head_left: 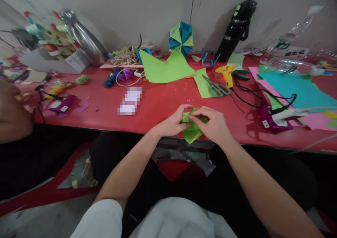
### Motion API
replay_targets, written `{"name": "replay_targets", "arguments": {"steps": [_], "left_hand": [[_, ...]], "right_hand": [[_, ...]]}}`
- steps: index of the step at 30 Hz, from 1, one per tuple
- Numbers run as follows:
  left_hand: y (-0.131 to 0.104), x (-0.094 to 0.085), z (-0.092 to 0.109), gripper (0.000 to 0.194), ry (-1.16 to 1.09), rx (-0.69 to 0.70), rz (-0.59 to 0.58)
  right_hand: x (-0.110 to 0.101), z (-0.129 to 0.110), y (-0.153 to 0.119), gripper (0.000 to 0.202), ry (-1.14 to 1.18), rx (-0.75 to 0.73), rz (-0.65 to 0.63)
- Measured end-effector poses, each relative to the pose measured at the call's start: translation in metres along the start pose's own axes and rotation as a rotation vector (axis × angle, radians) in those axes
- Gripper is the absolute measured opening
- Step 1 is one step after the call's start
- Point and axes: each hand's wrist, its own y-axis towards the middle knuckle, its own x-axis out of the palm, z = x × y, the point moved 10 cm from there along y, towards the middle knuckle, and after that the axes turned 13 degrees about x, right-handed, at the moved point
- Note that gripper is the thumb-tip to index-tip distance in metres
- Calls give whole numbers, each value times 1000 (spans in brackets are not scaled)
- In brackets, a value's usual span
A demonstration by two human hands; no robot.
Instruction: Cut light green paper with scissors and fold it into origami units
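Observation:
A folded piece of green paper [192, 134] is held between my two hands at the front edge of the red table [158, 106]. My left hand [174, 122] grips its left side, thumb in front and fingers behind. My right hand [211, 122] pinches the upper part of the paper from the right. Behind them lie a large green sheet [168, 68], a narrower green piece [203, 85] and scissors [219, 89] resting partly on that piece.
A yellow glue gun [226, 72] and purple power strip [273, 120] with cables lie right. Colored sheets [297, 88], a black bottle [235, 30], paper ornament [181, 38] and metal flask [85, 39] stand or lie farther back. Another person's arm [14, 111] is at far left.

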Motion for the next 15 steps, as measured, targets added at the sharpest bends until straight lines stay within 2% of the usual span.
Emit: {"name": "replay_targets", "arguments": {"steps": [3,6,15], "left_hand": [[2,12,1,51,145,60,-175],[5,9,3,39,215,125,-155],[7,13,7,17,150,140,-123]], "right_hand": [[1,-2,-1,8,2,-5,14],[-2,-4,-2,8,-1,-11,55],[-7,-10,-6,7,-9,-37,137]]}}
